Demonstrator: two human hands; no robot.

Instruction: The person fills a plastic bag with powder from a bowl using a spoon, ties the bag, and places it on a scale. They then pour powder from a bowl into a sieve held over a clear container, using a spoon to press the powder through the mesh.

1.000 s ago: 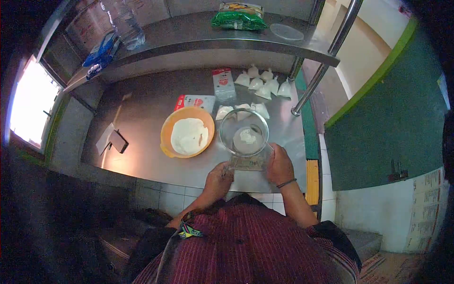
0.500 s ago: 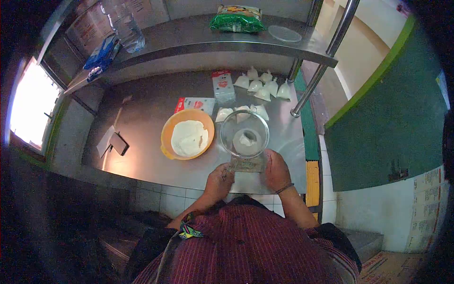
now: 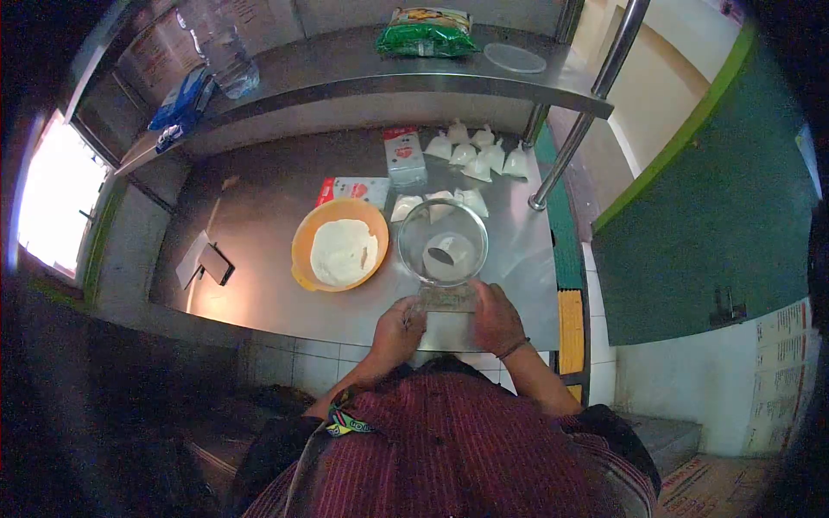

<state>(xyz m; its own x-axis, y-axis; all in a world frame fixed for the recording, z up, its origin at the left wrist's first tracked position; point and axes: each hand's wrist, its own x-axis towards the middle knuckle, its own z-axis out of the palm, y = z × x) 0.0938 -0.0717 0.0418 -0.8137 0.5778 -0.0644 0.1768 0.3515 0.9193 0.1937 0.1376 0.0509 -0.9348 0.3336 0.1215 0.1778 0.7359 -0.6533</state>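
Observation:
In front of me on the steel table stands a kitchen scale (image 3: 449, 300) with a round, clear bowl (image 3: 419, 274) on top. Something whitish with a dark oval patch (image 3: 441, 256) shows inside the bowl; I cannot make out what it is. My left hand (image 3: 401, 331) is closed at the scale's front left corner. At the front right corner my right hand (image 3: 498, 319) curls around the edge, its fingertips partly hidden. Left of the scale sits an orange basin (image 3: 301, 271) filled with white powder (image 3: 343, 251). Small tied bags of white powder (image 3: 471, 164) lie behind the bowl.
Two red-and-white boxes (image 3: 403, 157) (image 3: 363, 190) are behind the basin. A phone on a stand (image 3: 215, 264) is at the left. The upper shelf (image 3: 345, 86) holds a green packet (image 3: 426, 39), a plastic bottle (image 3: 229, 65) and a clear lid (image 3: 515, 58). A metal post (image 3: 574, 138) rises at right.
My right hand has shifted slightly left and down along the scale. The contents of the clear bowl look different, with a dark oval now where a white lump showed. My left hand has hardly moved.

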